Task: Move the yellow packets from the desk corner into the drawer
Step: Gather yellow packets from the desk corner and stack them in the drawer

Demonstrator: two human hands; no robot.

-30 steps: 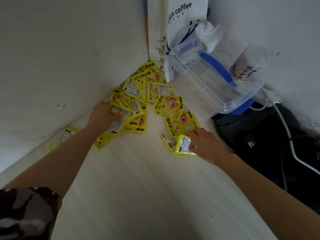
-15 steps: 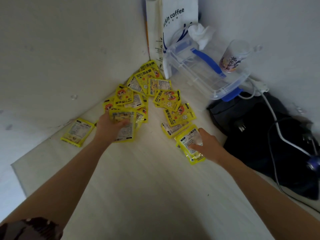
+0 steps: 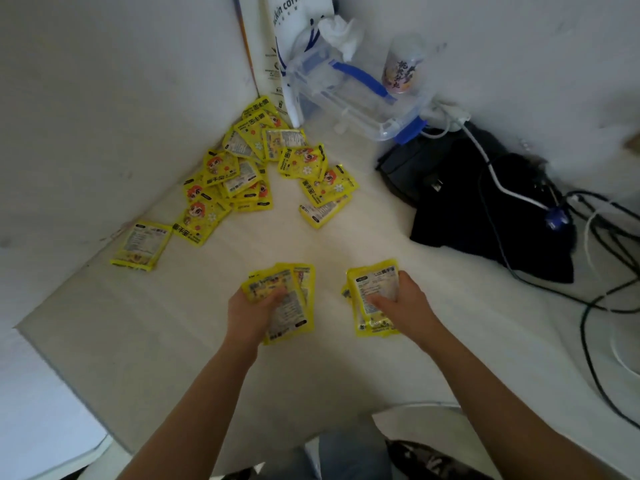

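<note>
Desk surface (image 3: 311, 368), pale and bare at centre, is carrying every item in view. Black bag (image 3: 485, 209) is lying at the right, with cables trailing across it. Clear plastic box (image 3: 349, 95) with blue clips is sitting near the corner beside a white coffee bag (image 3: 294, 36). Yellow packets (image 3: 263, 168) are lying heaped in the desk corner, overlapping one another. Left hand (image 3: 252, 313) is gripping a fanned bundle of packets (image 3: 291, 306), fingers curled closed around it. Right hand (image 3: 405, 303) is clutching a second bundle (image 3: 372, 289), fingers wrapped over it.
</note>
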